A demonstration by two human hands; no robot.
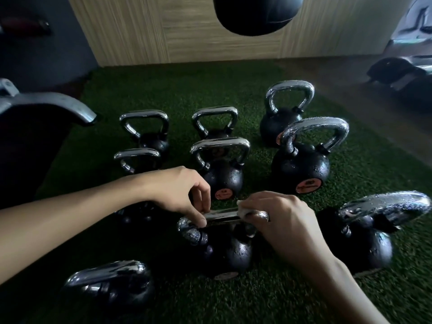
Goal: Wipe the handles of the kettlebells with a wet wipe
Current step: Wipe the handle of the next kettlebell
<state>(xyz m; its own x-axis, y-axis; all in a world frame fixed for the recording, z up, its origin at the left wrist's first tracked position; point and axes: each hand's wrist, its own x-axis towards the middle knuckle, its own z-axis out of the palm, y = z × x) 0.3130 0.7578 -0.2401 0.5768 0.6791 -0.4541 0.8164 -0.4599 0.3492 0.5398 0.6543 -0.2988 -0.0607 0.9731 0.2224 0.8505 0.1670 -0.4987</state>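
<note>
No text can be read. Round orange labels [309,184] sit low on the fronts of the middle and right kettlebells [301,167]. Their dark print is too small and blurred to make out.

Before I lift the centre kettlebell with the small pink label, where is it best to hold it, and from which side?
Hold the flat top bar of its chrome handle, coming from straight above. The kettlebell stands upright on the turf, so the bar lies level and highest, with an open gap beneath for fingers. The round ball offers no hold.
</note>
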